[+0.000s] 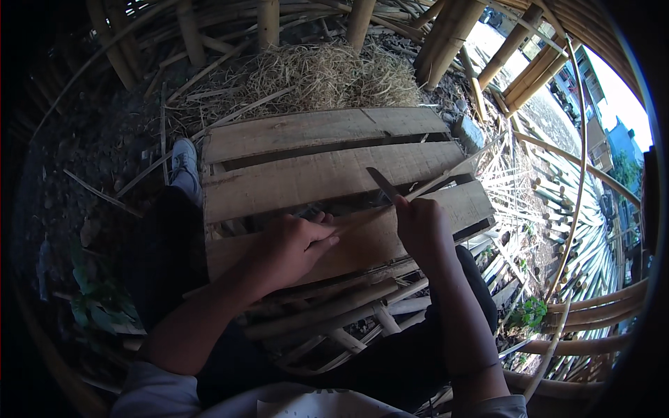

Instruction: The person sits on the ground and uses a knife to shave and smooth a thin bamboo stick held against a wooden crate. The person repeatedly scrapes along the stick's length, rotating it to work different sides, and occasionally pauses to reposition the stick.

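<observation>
My right hand [423,221] is closed round the handle of a knife [382,183], its dark blade slanting up and to the left over the slats. A thin bamboo strip [446,177] runs from the right side past the knife toward my left hand [298,240]. The fingers of that hand are pinched together on the strip's near end, low over the nearest slat. Both hands are above a wooden slatted table [300,174] with wide gaps between its boards. The knife's handle is mostly hidden in my fist.
Beyond the table lies a heap of pale shavings [327,76], with bamboo posts [268,24] behind it. Many cut bamboo poles [585,216] are spread on the right. My shoe [184,159] is beside the table's left edge. A pale block [469,132] stands by its far right corner.
</observation>
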